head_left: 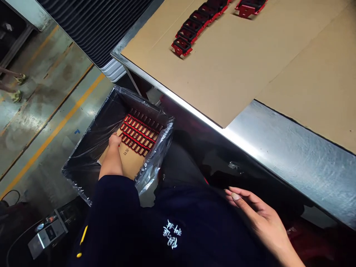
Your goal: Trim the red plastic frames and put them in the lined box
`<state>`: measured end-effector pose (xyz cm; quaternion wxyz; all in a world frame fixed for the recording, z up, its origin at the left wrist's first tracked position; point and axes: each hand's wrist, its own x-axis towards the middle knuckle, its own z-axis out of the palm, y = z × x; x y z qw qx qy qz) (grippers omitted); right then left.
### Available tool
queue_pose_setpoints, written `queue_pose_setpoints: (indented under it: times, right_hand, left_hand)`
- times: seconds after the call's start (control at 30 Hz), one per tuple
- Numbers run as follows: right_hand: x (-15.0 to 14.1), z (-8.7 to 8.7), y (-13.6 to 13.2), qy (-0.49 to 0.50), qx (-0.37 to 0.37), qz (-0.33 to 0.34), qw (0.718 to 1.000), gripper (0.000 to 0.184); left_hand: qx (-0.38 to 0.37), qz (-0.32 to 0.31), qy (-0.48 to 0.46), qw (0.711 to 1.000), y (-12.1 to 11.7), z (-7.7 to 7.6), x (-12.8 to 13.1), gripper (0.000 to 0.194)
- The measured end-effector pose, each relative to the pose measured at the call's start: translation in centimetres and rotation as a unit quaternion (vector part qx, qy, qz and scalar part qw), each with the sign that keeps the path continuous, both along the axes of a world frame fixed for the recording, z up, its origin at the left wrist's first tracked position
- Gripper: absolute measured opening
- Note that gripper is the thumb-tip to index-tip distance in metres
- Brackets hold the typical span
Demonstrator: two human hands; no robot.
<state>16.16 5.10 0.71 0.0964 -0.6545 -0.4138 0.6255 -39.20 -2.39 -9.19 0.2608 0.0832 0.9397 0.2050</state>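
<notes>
My left hand (114, 140) reaches down into a box lined with clear plastic (80, 152). Its fingers are closed at the left end of the front row, on a small red and black frame that they mostly hide. Several rows of red and black rectangular frames (140, 130) lie beside it on a brown cardboard sheet (130, 163) inside the box. My right hand (258, 211) hangs near my body, below the table edge. Its fingers are loosely bent and apart, with nothing visible in them.
A metal table (280, 144) covered with cardboard (222, 74) stands at the right. A curved line of red and black frames (194, 24) sits on it, with more (250, 7) farther right. Dark stacked trays (94, 26) rise behind the box. A person's feet (18, 89) show at far left.
</notes>
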Motion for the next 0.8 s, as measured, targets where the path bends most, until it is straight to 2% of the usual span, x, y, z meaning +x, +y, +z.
queue_pose_setpoints:
  times: [0.13,0.23,0.3,0.37,0.43,0.5,0.57,0.6,0.63,0.7,0.8]
  right_hand:
    - [0.3,-0.4,-0.1,0.013,0.005,0.015,1.000,0.063]
    - [0.6,-0.9,-0.2,0.027,0.019,0.053,0.998,0.062]
    - [0.4,-1.1,-0.1,0.031,0.040,0.107,0.993,0.057]
    - [-0.3,-0.7,0.1,0.045,0.081,0.172,0.981,0.049]
    - [-1.3,0.3,0.3,0.087,0.136,0.220,0.962,0.039]
    - [-2.2,1.8,0.6,0.148,0.177,0.231,0.945,0.035]
    - [-2.5,3.2,0.9,0.185,0.220,0.205,0.935,0.039]
    - [-2.4,3.8,1.0,0.186,0.237,0.187,0.935,0.033]
    - [-2.0,4.2,1.0,0.177,0.254,0.165,0.936,0.024]
    - [-0.7,4.8,0.9,0.172,0.272,0.118,0.939,0.020]
    - [1.4,5.1,0.0,0.183,0.279,0.061,0.941,0.020]
  left_hand:
    - [0.079,0.098,-0.054,0.991,0.6,2.7,1.9,0.039]
    - [0.181,0.134,-0.106,0.969,1.4,5.9,4.5,0.036]
    - [0.262,0.135,-0.147,0.944,2.1,8.3,7.5,0.029]
    - [0.337,0.113,-0.200,0.913,3.4,10.4,12.3,0.017]
    - [0.391,0.074,-0.275,0.876,5.2,11.8,18.9,0.016]
    - [0.410,0.021,-0.364,0.836,7.1,12.8,26.3,0.024]
    - [0.402,-0.031,-0.448,0.798,8.6,13.6,33.2,0.027]
    - [0.394,-0.053,-0.481,0.782,9.2,14.0,36.1,0.026]
    - [0.384,-0.072,-0.507,0.769,9.6,14.4,38.4,0.025]
    - [0.361,-0.105,-0.542,0.752,10.2,15.1,41.5,0.025]
    - [0.329,-0.152,-0.564,0.742,10.7,15.4,43.6,0.027]
